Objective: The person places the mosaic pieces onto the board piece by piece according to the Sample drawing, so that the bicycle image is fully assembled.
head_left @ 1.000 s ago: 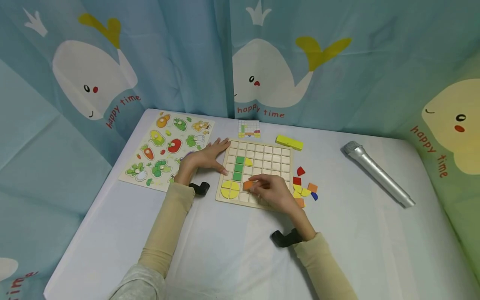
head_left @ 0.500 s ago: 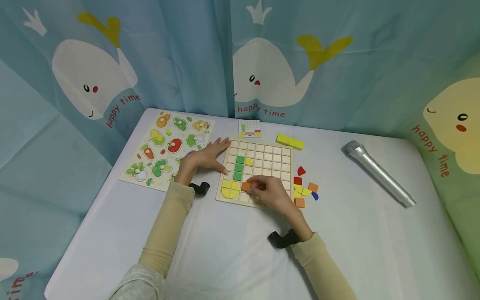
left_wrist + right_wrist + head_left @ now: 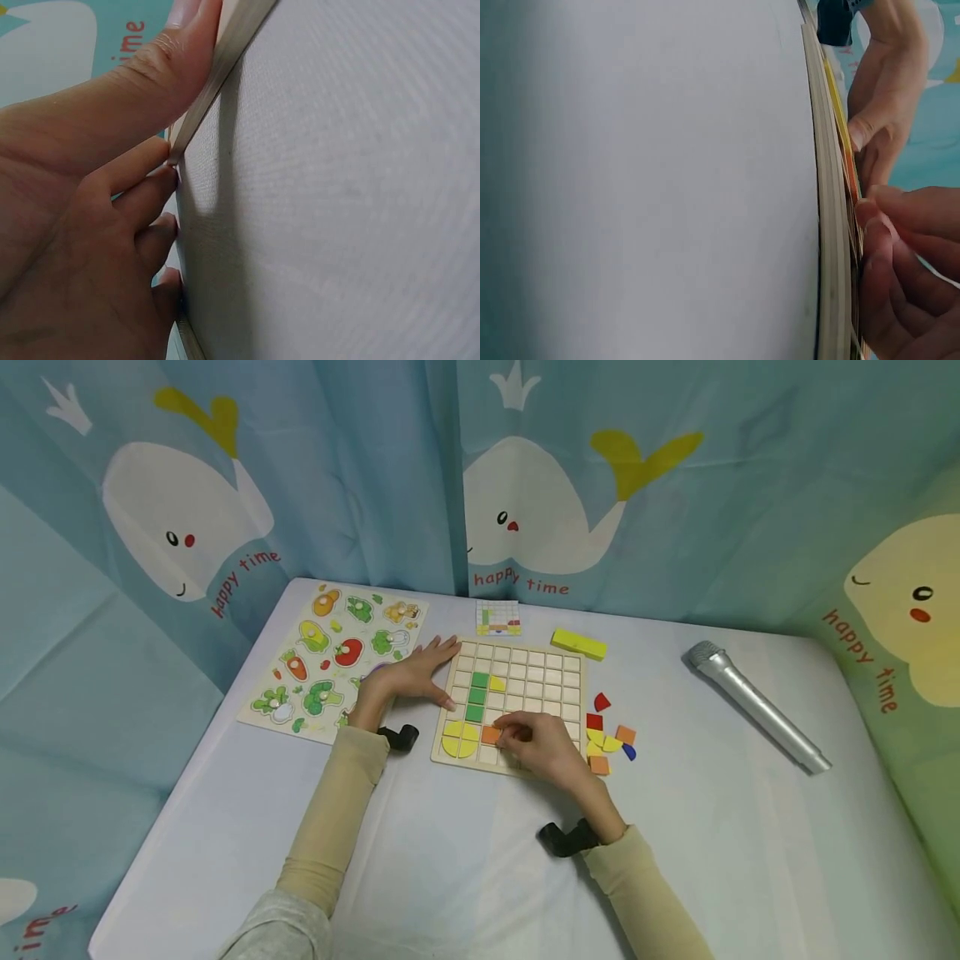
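A wooden grid board (image 3: 534,683) lies on the table. My left hand (image 3: 408,678) rests at its left edge with the fingers spread; in the left wrist view the thumb (image 3: 169,64) lies on the board's rim. With thumb and fingers my right hand (image 3: 546,745) pinches the right side of an orange square tile (image 3: 491,735), which lies nearly flat in a lower cell. Left of it, yellow quarter-circle tiles (image 3: 460,740) form a circle. Green square tiles (image 3: 476,697) make a column above, beside one yellow quarter tile (image 3: 497,683). My right hand covers some lower cells.
Loose red, yellow, orange and blue tiles (image 3: 611,744) lie right of the board. A pattern card (image 3: 498,618) and a yellow block (image 3: 579,645) are behind it. A vegetable puzzle board (image 3: 330,664) lies left, a silver microphone (image 3: 757,708) far right. Curtains (image 3: 375,468) hang behind the table.
The orange tile has moved slightly left and down, from tilted in the right fingers to nearly flat in the cell. The left hand has stayed in place.
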`<state>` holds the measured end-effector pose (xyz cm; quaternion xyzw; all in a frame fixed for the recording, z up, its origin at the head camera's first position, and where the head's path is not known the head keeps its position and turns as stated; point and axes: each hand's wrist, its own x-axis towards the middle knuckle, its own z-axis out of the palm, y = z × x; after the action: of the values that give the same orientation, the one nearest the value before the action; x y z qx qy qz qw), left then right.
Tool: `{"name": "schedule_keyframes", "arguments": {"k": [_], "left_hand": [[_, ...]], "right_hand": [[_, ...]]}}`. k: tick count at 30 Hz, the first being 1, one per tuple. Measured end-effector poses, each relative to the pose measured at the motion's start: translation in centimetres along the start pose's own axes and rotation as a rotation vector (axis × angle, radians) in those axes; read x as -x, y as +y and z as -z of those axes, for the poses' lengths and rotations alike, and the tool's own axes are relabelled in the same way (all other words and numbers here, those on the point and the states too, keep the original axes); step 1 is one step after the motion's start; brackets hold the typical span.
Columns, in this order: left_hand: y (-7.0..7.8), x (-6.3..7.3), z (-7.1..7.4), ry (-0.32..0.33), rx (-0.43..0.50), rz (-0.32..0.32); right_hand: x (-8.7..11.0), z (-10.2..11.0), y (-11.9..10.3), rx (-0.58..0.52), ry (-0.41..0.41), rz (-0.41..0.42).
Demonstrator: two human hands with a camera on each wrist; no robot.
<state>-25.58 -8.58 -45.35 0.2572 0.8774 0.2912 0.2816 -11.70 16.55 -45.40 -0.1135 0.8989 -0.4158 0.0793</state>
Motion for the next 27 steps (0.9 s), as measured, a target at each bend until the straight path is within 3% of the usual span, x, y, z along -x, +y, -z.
{"name": "schedule_keyframes", "arguments": {"k": [11, 21, 27], "left_hand": [[0.2, 0.2, -0.1, 0.001, 0.019, 0.012], [0.1, 0.2, 0.0, 0.009, 0.020, 0.008], [0.0, 0.2, -0.1, 0.016, 0.024, 0.002]], "right_hand": [[0.6, 2.3, 0.2, -0.017, 0.020, -0.032], [1.1, 5.2, 0.5, -0.003, 0.097, 0.038], [1.6, 7.2, 1.2, 0.009, 0.119, -0.006]]}}
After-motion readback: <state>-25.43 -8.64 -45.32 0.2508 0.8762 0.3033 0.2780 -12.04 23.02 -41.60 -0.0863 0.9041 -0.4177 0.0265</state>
